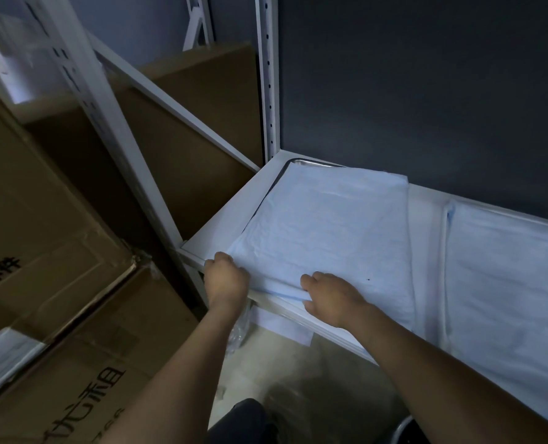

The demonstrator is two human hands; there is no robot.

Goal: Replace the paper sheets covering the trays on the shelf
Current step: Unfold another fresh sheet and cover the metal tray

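Left hand (pixel 226 277): curling its fingers round the paper sheet's (pixel 330 219) near-left corner.
Right hand (pixel 330 298): pinching the sheet's near edge.
Paper sheet: lying over the metal tray (pixel 311 163) on the white shelf (pixel 228 219), frame centre.

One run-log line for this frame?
left hand grips paper sheet corner | right hand pinches its front edge | tray under sheet, far rim showing

One wide-angle camera, worn on the head, looks forward and steeply down, rolled so the shelf (pixel 231 203) runs slantwise. It sits close over the shelf's near left corner; cardboard boxes (pixel 42 219) fill the left, a dark wall (pixel 426 91) the far right.
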